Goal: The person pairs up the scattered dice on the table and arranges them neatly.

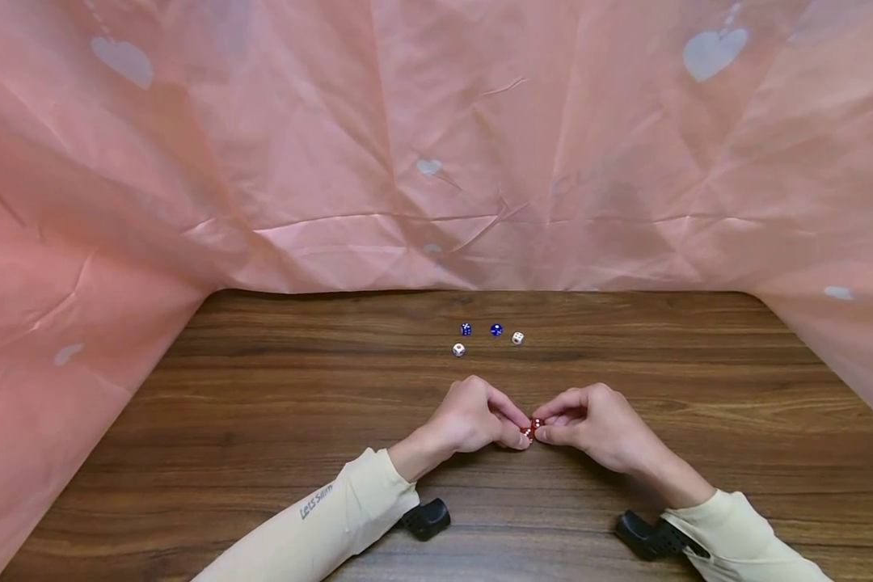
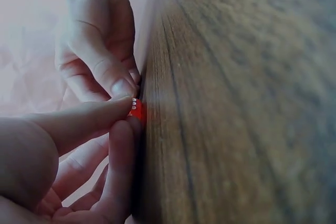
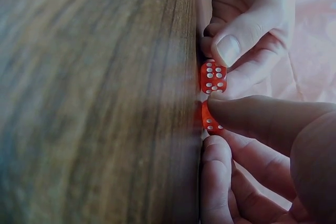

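Observation:
Two red dice with white pips sit close together near the tabletop. My left hand (image 1: pixel 473 420) pinches one red die (image 1: pixel 527 434) between thumb and fingers. Just right of it, my right hand (image 1: pixel 604 424) pinches the other red die (image 1: pixel 537 423). In the right wrist view, the left hand's die (image 3: pixel 213 77) shows its pips plainly, while the right thumb partly covers the second die (image 3: pixel 211 119). From the left wrist, only one red die (image 2: pixel 135 106) is visible, mostly hidden by the fingertips.
Beyond the hands lie two blue dice (image 1: pixel 466 329) and two white dice (image 1: pixel 459 350), one white die (image 1: pixel 518 338) sitting to the right. A pink cloth (image 1: pixel 436 162) with pale hearts hangs around the wooden table (image 1: pixel 262 388).

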Tool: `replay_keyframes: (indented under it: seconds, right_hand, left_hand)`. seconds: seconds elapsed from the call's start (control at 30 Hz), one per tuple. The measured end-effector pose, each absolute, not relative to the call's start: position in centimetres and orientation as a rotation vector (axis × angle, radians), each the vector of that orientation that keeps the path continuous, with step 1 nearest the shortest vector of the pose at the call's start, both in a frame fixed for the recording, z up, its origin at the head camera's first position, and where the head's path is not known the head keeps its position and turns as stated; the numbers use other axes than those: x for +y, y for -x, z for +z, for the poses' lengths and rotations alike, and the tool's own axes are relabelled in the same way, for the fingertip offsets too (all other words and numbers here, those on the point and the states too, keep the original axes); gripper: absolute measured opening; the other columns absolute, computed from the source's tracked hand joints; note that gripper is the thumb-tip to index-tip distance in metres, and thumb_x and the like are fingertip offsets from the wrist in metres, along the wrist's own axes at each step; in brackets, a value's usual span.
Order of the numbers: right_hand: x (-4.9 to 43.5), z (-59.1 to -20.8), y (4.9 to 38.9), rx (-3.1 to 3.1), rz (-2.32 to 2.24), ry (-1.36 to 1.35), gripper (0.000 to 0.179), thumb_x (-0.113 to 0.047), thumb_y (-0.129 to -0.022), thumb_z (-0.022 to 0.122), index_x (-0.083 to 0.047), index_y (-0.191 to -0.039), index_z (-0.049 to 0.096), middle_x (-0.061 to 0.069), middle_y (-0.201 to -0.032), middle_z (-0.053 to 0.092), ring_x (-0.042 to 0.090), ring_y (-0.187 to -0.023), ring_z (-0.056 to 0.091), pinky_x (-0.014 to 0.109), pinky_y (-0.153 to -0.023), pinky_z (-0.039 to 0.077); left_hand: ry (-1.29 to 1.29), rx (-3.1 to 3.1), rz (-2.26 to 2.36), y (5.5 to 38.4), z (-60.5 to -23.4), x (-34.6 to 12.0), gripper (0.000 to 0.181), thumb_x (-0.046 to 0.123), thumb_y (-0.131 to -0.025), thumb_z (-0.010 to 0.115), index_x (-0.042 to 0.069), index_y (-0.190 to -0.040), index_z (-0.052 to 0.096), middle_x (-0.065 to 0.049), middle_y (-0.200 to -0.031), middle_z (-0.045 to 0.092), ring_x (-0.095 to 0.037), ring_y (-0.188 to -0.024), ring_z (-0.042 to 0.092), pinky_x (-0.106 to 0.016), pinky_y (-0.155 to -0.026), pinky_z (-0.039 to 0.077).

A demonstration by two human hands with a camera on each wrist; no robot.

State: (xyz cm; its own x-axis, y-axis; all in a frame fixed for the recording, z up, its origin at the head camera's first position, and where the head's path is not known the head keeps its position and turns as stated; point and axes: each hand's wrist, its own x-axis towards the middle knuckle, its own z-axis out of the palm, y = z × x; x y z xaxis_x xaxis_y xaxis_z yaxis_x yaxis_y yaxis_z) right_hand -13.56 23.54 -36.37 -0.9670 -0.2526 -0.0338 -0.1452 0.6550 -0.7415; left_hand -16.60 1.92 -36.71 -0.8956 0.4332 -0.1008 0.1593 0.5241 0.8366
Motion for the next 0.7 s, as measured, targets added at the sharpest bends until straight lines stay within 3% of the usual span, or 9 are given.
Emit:
replay_keyframes:
  seconds: [0.7]
  right_hand:
    - [23.66,-36.39,13.67,2.74,-1.181,0.355,0.019,-0.026,-0.085,0.089,-0.017,-0.101,0.084,-0.005,-0.086,0.08,0.003,-0.077,0.07,0.02,-0.07,0.053]
  left_hand:
    - [-0.459,2.336,1.437,16.94,-37.21,1.97,0.014,0.006,-0.074,0.093,0.015,-0.082,0.085,0.002,-0.069,0.079,-0.002,-0.054,0.067,-0.017,-0.054,0.049]
